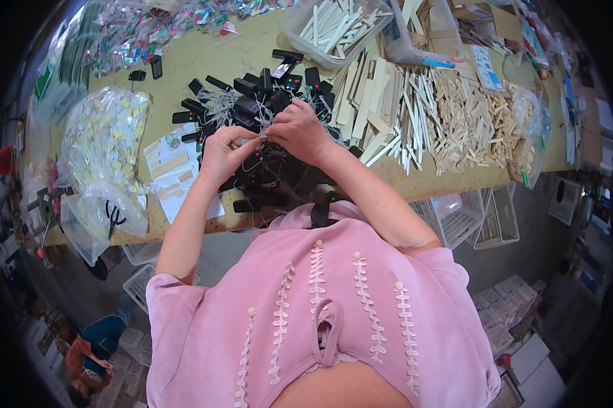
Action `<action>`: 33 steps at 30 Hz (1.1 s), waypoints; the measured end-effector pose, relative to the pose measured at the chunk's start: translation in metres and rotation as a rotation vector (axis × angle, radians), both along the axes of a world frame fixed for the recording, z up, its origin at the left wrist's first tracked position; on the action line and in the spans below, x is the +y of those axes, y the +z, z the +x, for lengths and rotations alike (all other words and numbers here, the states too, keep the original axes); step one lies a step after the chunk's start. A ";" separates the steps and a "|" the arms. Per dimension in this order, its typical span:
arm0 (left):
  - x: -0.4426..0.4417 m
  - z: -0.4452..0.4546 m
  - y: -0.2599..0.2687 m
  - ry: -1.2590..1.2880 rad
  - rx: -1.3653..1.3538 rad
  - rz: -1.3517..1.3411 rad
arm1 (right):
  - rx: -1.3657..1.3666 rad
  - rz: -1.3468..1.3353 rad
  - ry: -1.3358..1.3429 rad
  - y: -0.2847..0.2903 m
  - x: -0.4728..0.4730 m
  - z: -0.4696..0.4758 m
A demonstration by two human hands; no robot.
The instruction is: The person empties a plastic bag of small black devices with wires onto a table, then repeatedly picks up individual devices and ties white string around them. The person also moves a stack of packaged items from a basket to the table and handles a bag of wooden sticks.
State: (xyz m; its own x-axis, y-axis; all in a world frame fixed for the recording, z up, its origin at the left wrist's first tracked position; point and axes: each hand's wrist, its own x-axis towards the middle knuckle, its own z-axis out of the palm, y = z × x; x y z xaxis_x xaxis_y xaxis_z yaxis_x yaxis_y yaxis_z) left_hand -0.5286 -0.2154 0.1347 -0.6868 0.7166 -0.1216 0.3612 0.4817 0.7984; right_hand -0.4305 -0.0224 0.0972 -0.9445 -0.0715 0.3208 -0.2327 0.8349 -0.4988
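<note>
My left hand (228, 152) and my right hand (302, 131) meet above a heap of small black plastic boxes (248, 106). Thin pale wires (263, 127) are pinched between the fingertips of both hands; the fingers hide exactly where they are gripped. More thin wires (220, 104) trail in tangles among the boxes. Several boxes carry small red and green spots (292, 79). Under my wrists, part of the heap lies in shadow near the table's front edge.
Left of the heap are a printed sheet (171, 163) and a clear bag of small pale pieces (102, 137). Flat wooden strips (365, 97) and small wooden pieces (467, 122) lie to the right. Behind stands a plastic bin (311, 48) of sticks. Another person (95, 352) sits at lower left.
</note>
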 end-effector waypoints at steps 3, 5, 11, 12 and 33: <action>-0.006 0.003 -0.009 0.168 -0.343 0.040 | 0.000 -0.039 0.011 -0.004 0.000 -0.001; -0.008 0.006 -0.018 0.236 -0.406 0.091 | -0.027 -0.061 0.006 -0.005 -0.001 -0.001; 0.007 0.011 -0.006 0.169 0.005 0.165 | 0.009 -0.155 -0.105 0.013 -0.014 -0.003; 0.009 0.014 0.000 0.148 0.077 0.154 | 0.010 -0.208 -0.109 0.012 -0.015 -0.004; 0.019 -0.009 -0.001 -0.063 -0.166 -0.051 | -0.234 -0.396 0.042 -0.003 -0.004 -0.011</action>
State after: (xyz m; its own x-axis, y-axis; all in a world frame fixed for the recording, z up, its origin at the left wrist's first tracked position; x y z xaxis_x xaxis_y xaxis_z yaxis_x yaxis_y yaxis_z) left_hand -0.5374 -0.1966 0.1334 -0.6079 0.7479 -0.2667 0.2573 0.5033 0.8249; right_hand -0.4415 -0.0268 0.0938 -0.9937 -0.0264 0.1093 -0.1051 0.5619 -0.8205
